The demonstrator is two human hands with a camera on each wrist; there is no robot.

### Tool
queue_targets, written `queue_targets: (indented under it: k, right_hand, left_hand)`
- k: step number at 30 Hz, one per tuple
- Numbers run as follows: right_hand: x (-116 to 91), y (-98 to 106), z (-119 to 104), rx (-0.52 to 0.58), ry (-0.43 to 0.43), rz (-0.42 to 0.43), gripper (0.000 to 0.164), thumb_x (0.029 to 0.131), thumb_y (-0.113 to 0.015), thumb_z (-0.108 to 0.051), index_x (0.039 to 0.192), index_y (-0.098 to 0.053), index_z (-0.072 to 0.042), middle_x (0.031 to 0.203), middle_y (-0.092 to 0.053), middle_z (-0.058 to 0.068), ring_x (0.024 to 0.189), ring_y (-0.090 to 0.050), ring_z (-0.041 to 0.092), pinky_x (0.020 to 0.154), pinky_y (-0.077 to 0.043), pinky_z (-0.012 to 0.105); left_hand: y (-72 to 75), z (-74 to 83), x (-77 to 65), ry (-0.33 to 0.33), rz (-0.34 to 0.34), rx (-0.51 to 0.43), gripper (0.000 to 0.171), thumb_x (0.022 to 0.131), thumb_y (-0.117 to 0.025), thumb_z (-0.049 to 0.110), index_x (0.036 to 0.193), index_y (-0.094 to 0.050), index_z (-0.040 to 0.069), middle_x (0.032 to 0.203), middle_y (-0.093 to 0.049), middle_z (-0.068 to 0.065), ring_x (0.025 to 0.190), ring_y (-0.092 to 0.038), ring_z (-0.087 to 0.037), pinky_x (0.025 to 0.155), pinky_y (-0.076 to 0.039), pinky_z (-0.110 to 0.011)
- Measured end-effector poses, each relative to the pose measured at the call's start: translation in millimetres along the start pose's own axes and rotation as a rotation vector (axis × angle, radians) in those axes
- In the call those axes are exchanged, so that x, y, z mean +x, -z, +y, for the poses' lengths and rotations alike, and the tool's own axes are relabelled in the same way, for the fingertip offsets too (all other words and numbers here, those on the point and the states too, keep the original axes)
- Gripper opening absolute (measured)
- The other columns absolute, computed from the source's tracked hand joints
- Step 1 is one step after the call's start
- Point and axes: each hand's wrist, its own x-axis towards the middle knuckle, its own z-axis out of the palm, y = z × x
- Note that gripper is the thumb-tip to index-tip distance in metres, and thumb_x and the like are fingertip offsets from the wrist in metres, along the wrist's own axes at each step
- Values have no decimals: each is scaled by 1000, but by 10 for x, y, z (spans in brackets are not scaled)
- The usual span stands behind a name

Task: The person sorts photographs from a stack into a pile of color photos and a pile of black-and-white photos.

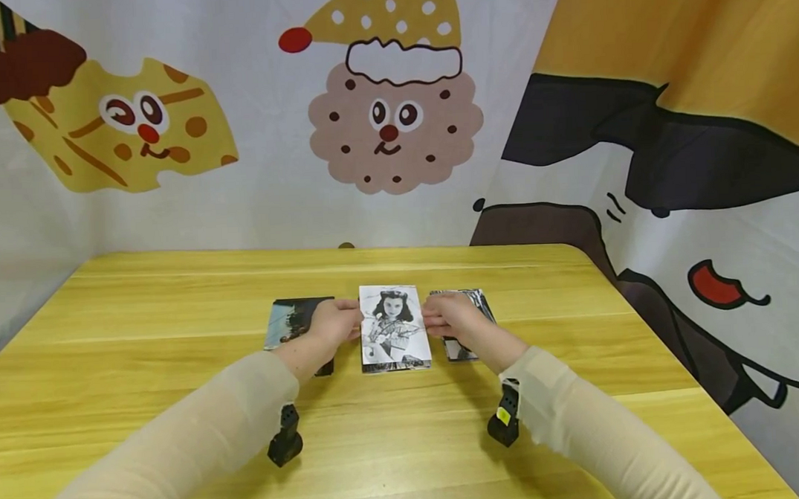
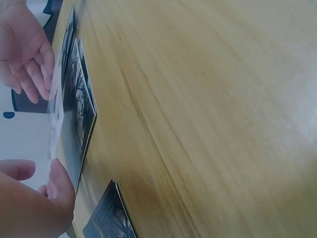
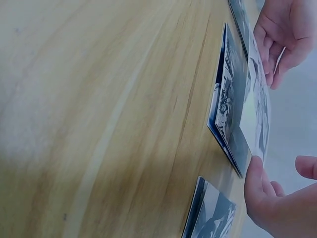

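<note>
Your left hand (image 1: 330,323) and right hand (image 1: 456,315), fingers extended and thumbs apart, support the black-and-white portrait photo (image 1: 394,324) between them above the middle pile (image 3: 232,104); the left pile (image 1: 286,321) and right pile (image 3: 214,215) already flank your fingers, and settling this photo seemingly remains.

I saw bright, even light in the head view, soft shadows on the surface (image 1: 394,443), hazy wrist views, pale edge glare.

Curtained-off indoor spot: cartoon-print curtain (image 1: 260,121), wood-grain table (image 1: 394,443).
</note>
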Motion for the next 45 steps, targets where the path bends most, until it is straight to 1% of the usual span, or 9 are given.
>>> queue_targets:
  k: [6, 9, 13, 16, 22, 29, 38, 41, 45]
  right_hand:
    - [-2, -3, -19, -23, -6, 53, 48, 95, -50, -13, 141, -40, -3, 139, -47, 17, 118, -50, 28, 100, -46, 39]
    - [8, -7, -21, -27, -2, 70, 45, 93, -53, -10, 137, -46, -5, 141, -45, 15, 118, -48, 28, 95, -47, 37]
    - [20, -4, -5, -6, 22, 65, 46, 91, -54, -4, 136, -47, -3, 142, -43, 16, 94, -52, 19, 75, -47, 28]
    - [19, 6, 3, 7, 32, 66, 48, 89, -55, 0, 137, -46, -3, 143, -42, 15, 74, -46, 12, 67, -42, 24]
    - [-7, 23, -19, 33, 53, 81, 51, 87, -55, 5, 136, -46, -1, 143, -42, 16, 68, -44, 10, 70, -42, 26]
    - [-1, 75, -17, -17, 60, 88, 50, 88, -56, 2, 136, -47, -3, 140, -46, 17, 79, -53, 9, 66, -46, 19]
    - [-16, 151, -26, -32, 84, 66, 49, 88, -54, 4, 137, -45, 0, 133, -49, 20, 72, -52, 7, 67, -48, 16]
    - [-15, 176, -33, -21, 82, 64, 51, 88, -54, 5, 137, -45, 0, 131, -49, 20, 67, -50, 6, 64, -47, 16]
    - [-6, 218, -36, -18, 79, 57, 51, 88, -54, 5, 138, -44, 0, 130, -48, 19, 60, -46, 6, 61, -44, 18]
  left_hand:
    - [-20, 16, 27, 6, -17, -61, 45, 93, -47, 1, 137, -41, -5, 137, -44, -24, 123, -49, -35, 89, -54, -34]
    - [-30, 26, 36, 9, -31, -54, 46, 93, -50, 3, 138, -41, -1, 135, -46, -23, 115, -54, -33, 83, -56, -31]
    - [-50, 29, 45, -1, -47, -23, 49, 93, -51, 4, 140, -40, 3, 131, -48, -23, 107, -56, -31, 76, -57, -28]
    - [-63, 32, 48, -7, -51, -8, 49, 93, -50, 5, 141, -39, 4, 131, -48, -23, 108, -57, -32, 73, -57, -27]
    - [-91, 59, 41, 3, -50, -18, 50, 93, -50, 4, 141, -38, 5, 134, -47, -22, 112, -55, -35, 78, -57, -29]
    - [-124, 87, 31, 10, -35, -31, 49, 92, -51, 3, 140, -41, 6, 133, -49, -21, 110, -56, -34, 76, -58, -29]
    - [-186, 122, 31, 3, -22, -24, 48, 92, -53, 3, 139, -42, 6, 132, -50, -21, 108, -57, -34, 76, -58, -31]
    - [-209, 142, 32, 3, -18, -35, 48, 92, -53, 3, 139, -43, 6, 130, -50, -21, 102, -58, -31, 79, -58, -33]
    - [-246, 165, 47, -1, -22, -50, 47, 92, -52, 2, 138, -44, 6, 127, -52, -21, 84, -56, -18, 79, -57, -33]
